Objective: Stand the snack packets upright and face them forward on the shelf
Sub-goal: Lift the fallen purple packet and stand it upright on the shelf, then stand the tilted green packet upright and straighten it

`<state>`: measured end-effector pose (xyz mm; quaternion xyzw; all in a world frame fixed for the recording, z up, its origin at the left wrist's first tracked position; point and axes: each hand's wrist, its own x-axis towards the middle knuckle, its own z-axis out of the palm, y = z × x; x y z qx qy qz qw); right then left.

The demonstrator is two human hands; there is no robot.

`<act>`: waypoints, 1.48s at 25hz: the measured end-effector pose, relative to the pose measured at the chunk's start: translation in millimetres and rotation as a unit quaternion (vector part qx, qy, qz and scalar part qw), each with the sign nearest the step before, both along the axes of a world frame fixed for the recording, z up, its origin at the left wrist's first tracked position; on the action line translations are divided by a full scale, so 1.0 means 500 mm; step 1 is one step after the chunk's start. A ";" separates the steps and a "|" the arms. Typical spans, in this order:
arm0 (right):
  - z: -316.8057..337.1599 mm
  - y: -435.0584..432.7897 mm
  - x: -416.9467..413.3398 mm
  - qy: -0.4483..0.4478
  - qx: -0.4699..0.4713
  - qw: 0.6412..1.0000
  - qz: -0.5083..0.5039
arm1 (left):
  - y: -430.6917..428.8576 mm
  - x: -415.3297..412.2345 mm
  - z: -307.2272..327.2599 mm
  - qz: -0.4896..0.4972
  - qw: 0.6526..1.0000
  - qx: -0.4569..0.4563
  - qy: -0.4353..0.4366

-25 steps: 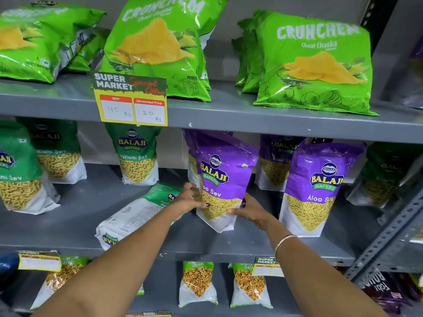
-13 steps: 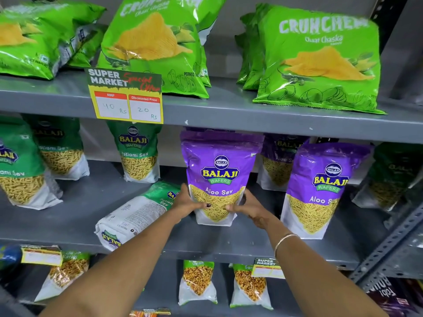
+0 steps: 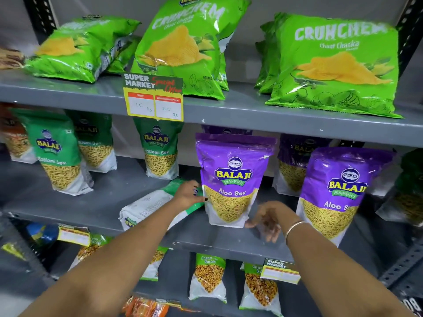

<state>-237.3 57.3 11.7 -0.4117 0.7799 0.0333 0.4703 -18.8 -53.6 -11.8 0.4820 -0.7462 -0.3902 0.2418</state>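
Fingers (image 3: 198, 193) of the left hand (image 3: 186, 195) are pressed against the upright purple Aloo Sev packet (image 3: 232, 179) on the middle shelf (image 3: 96, 202); the right hand (image 3: 269, 219) is held just beside it, spread, gripping nothing.

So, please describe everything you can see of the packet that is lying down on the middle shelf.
The fallen packet is a glossy plastic pouch, mostly white with small print and a green band at its far end. It lies flat on the grey middle shelf, back side up, pointing diagonally, its near end at the shelf's front edge. The left hand is over its green end, apparently touching it. It lies just left of the upright purple Aloo Sev packet.
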 end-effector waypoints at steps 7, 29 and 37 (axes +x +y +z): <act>0.018 -0.101 0.220 -0.091 0.081 0.993 -0.005 | -0.129 0.244 0.004 0.055 0.984 0.042 -0.162; -0.007 -0.165 0.533 -0.189 -0.278 0.899 -0.280 | -0.218 0.434 0.023 -0.206 0.931 0.273 -0.131; -0.022 -0.293 0.563 -0.087 -0.476 0.832 -0.270 | -0.282 0.435 -0.020 -0.071 0.994 0.070 0.034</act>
